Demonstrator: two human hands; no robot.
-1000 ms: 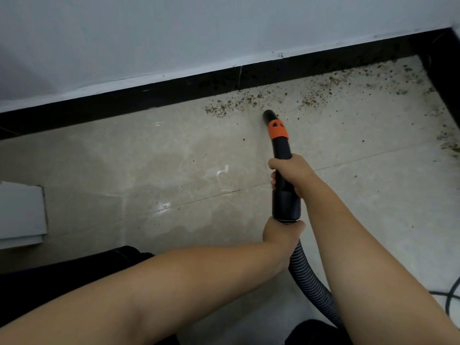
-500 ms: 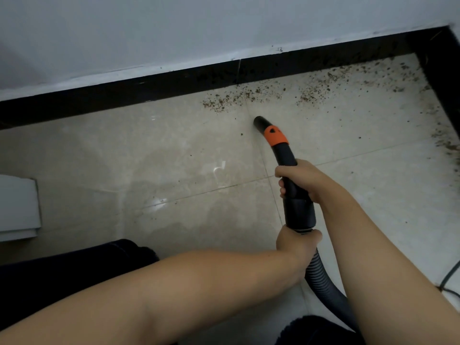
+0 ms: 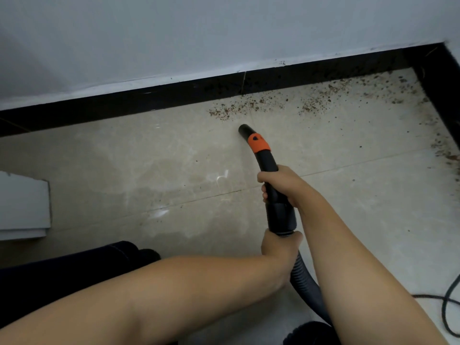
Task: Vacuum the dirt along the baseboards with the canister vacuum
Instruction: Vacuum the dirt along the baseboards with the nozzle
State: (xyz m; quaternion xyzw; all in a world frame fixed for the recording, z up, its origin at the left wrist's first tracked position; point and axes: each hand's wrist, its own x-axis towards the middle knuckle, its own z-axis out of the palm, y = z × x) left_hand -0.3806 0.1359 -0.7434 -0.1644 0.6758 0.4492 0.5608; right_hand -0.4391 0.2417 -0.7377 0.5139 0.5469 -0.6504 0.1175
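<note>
Head view looked down on 2 bare arms working a black vacuum wand over a pale tiled floor. The right hand was wrapped around the curved wand just above its thick black cuff, fingers curled under the tube on the left side. The left hand gripped the neck where the cuff met the ribbed hose, thumb and fingers closed around it. The hose ran down and right between the 2 forearms toward the bottom edge of the frame.

An orange collar ringed the wand near its tip, and the open black nozzle pointed up and left, sitting near the floor just short of the dirt. Whether the nozzle touched the tile could not be told.

Brown crumbs of dirt lay scattered along the foot of the black baseboard, thickest from the nozzle rightward to the corner, with more specks down the right-hand baseboard. A grey-white wall rose above. A white panel sat at the left edge, dark clothing at lower left, and a black cable looped at lower right.
</note>
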